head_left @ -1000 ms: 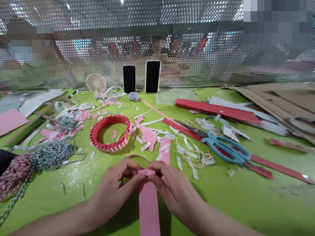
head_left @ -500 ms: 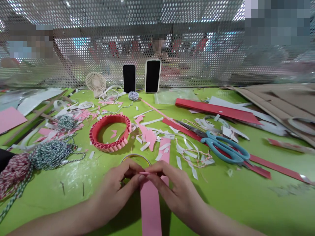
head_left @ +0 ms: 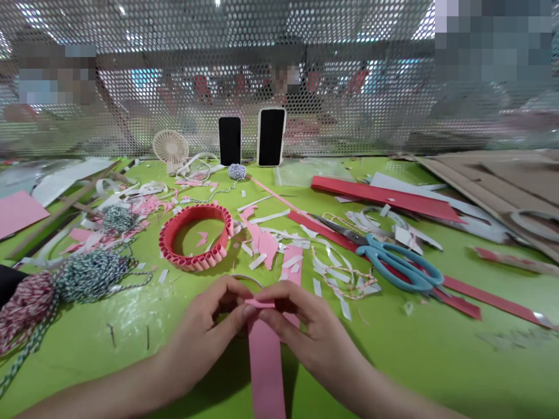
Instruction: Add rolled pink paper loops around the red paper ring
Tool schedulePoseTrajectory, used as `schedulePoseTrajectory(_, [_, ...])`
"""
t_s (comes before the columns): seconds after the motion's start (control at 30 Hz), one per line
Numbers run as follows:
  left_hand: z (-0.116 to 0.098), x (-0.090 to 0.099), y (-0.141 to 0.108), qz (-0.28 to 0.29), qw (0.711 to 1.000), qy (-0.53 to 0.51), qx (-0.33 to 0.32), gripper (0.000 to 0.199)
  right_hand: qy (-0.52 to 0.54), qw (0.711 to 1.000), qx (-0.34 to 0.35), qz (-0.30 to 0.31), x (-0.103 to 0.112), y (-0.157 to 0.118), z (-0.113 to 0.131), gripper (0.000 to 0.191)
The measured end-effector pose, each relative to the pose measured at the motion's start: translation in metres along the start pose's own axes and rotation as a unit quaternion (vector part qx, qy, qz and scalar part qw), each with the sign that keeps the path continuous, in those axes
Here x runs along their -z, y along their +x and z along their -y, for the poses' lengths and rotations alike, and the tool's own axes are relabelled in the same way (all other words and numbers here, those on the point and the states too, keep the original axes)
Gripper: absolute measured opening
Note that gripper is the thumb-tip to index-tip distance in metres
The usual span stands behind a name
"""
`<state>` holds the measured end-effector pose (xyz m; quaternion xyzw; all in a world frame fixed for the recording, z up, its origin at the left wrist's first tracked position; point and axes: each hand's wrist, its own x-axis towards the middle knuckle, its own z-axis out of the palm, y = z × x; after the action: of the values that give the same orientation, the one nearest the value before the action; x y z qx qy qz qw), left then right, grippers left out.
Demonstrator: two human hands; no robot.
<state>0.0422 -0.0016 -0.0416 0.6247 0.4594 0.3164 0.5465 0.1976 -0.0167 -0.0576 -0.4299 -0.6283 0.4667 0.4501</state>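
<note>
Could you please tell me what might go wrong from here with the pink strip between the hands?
The pink strip could crease crookedly or slip, since the left hand and right hand pinch it near its far end. Loose white scraps, scattered close beyond the right hand, might get in the way.

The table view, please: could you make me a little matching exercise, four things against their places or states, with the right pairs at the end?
1. Pink strip nearest the camera
2. Scissors
3. Ring of small rolls
4. Fan

A. Blue-handled, lying over a red strip
B. Upright, left of two phones
C. Pinched by the left hand and right hand
D. Red, lying beyond the left hand

Pairs: 1-C, 2-A, 3-D, 4-B
</note>
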Motion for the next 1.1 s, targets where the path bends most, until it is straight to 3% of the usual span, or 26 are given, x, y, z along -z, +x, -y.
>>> schedulePoseTrajectory(0.17, [0.0004,-0.0002,-0.0035,-0.027,0.997,0.046,-0.049,0.005,0.071,0.994,-0.080,0.009,-0.0004,0.0010,0.0014,0.007])
schedulePoseTrajectory(0.4, [0.0019,0.0009,-0.0026,0.002,0.999,0.026,-0.030,0.007,0.074,0.995,-0.059,-0.008,-0.0029,-0.0004,-0.0005,0.006])
schedulePoseTrajectory(0.67, [0.0008,-0.0005,-0.0009,-0.044,0.990,0.100,-0.087,0.005,0.097,0.990,-0.101,0.007,-0.0024,0.0006,0.0013,0.008])
schedulePoseTrajectory(0.87, [0.0010,0.0005,-0.0012,-0.026,0.996,0.067,-0.051,0.007,0.091,0.993,-0.077,-0.004,-0.0015,-0.0004,0.0023,0.005])
schedulePoseTrajectory(1.1, [0.0007,0.0001,-0.0017,-0.054,0.986,0.112,-0.107,0.003,0.109,0.989,-0.101,0.013,-0.0021,0.0007,-0.0002,0.012])
